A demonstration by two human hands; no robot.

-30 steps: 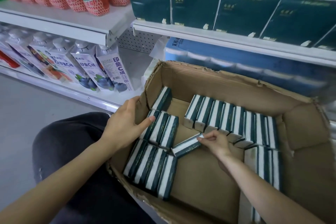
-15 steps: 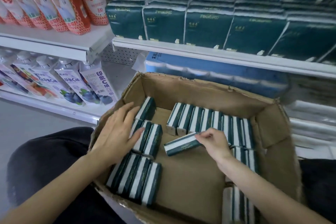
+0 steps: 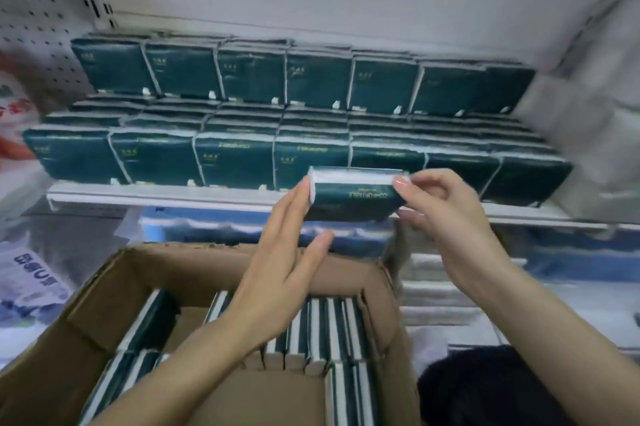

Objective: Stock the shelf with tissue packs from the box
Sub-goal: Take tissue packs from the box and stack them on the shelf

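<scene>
While straight-fingered, left hand (image 3: 277,273) against tissue pack (image 3: 356,195)

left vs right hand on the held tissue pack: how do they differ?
Pose: the left hand has straight fingers; the right hand has curled ones. Contact: the left hand lies flat against the left end of the tissue pack; the right hand pinches its right end, with digits above and below. Shared: both touch the same pack, held above the box, in front of the shelf edge.
</scene>
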